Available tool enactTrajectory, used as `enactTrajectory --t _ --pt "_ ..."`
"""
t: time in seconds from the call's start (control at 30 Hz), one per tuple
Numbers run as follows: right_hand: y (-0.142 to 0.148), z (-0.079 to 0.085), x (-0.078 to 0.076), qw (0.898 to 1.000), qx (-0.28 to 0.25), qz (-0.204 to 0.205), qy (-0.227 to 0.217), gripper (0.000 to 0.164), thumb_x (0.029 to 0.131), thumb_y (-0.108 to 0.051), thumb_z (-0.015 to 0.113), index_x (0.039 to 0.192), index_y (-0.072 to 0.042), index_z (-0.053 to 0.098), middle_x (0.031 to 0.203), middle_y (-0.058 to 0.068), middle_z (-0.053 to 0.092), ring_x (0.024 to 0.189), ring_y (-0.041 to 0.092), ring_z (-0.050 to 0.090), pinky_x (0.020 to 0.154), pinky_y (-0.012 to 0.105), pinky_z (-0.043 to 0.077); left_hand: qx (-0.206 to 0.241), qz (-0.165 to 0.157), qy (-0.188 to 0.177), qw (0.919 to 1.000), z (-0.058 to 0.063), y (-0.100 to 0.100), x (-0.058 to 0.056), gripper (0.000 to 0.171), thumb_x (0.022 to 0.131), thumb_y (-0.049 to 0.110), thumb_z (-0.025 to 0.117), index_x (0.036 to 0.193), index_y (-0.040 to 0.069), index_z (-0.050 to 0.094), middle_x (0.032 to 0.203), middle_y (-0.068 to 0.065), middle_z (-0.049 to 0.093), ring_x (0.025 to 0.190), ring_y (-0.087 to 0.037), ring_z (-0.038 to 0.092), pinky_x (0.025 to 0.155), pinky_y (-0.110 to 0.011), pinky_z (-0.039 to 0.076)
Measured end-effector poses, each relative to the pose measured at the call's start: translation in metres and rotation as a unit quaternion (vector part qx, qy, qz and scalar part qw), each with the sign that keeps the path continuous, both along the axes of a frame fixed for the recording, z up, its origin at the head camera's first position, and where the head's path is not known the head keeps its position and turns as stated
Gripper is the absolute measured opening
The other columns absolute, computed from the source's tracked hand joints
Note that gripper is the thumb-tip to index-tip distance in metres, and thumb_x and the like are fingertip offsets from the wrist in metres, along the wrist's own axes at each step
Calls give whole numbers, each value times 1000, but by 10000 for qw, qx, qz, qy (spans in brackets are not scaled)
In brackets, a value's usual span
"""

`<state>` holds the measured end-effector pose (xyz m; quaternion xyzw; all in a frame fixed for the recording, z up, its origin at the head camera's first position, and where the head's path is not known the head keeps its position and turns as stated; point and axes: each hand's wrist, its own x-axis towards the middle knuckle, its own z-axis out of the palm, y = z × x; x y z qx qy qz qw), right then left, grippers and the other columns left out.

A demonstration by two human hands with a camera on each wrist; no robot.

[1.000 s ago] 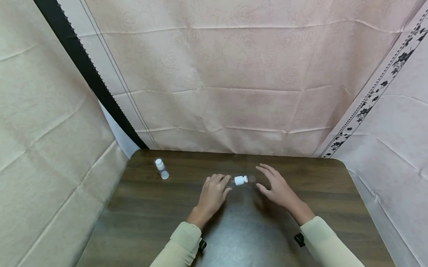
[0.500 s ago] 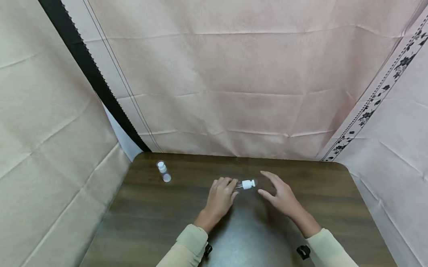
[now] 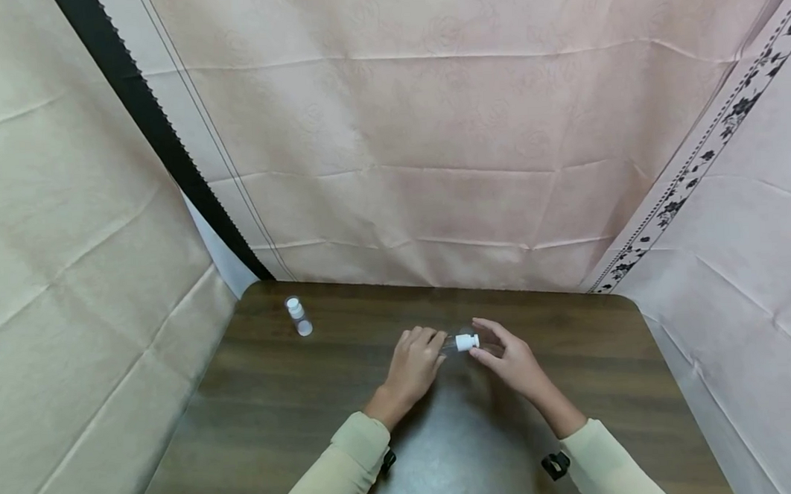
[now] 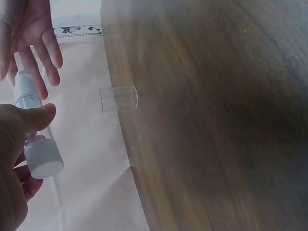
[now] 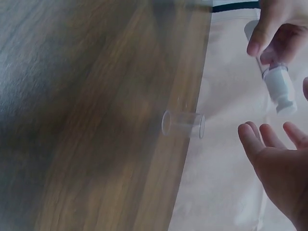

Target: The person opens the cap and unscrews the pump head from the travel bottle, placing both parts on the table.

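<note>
In the head view my left hand [image 3: 414, 365] grips a small clear bottle [image 3: 467, 342] by its body above the table, white nozzle end pointing right. The left wrist view shows the bottle's white nozzle top [image 4: 25, 84] and white round base [image 4: 44, 158], thumb and fingers around the clear part between. My right hand [image 3: 512, 360] is just right of the nozzle, fingers spread and thumb apart; I see no clear contact in the right wrist view. A clear cylindrical cap [image 5: 184, 124] stands on the table, apart from both hands.
A second small bottle [image 3: 298, 316] with a white top stands at the table's far left. The brown wooden table [image 3: 298, 431] ends at a hanging pinkish cloth [image 3: 398, 165]. Pale cloths hang at both sides.
My left hand has moved right with the bottle, bringing the nozzle nearer my right hand. My right hand has shifted slightly, its fingers now around the nozzle end's side. The second bottle stays put.
</note>
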<state>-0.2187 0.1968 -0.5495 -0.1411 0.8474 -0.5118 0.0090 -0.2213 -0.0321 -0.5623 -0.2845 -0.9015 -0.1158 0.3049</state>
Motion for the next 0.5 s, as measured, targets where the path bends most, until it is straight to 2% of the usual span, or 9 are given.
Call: enactTrajectory --t 0.23,0.4,0.5 --pt "-4 0 -2 9998 -90 -45 -171 49 97 -26 74 141 -13 60 138 17 65 122 32 65 99 44 55 -342 5 320 9989 0 4 0 38 80 28 91 111 12 75 103 -1 73 90 -17 66 73 -29 51" --pt "-5 2 -4 9967 -237 -132 -759 43 99 -28 72 137 -9 63 133 16 66 119 30 65 91 32 57 -497 -11 533 9973 -1 6 1 37 79 26 91 110 12 75 99 -2 73 85 -17 65 69 -28 47" --pt "-6 3 -5 9939 -279 -166 -1058 43 99 -29 71 134 -6 64 129 16 66 115 29 66 84 31 58 -511 -32 579 9970 -1 8 2 36 79 24 90 109 11 76 98 -2 73 84 -17 64 68 -29 47"
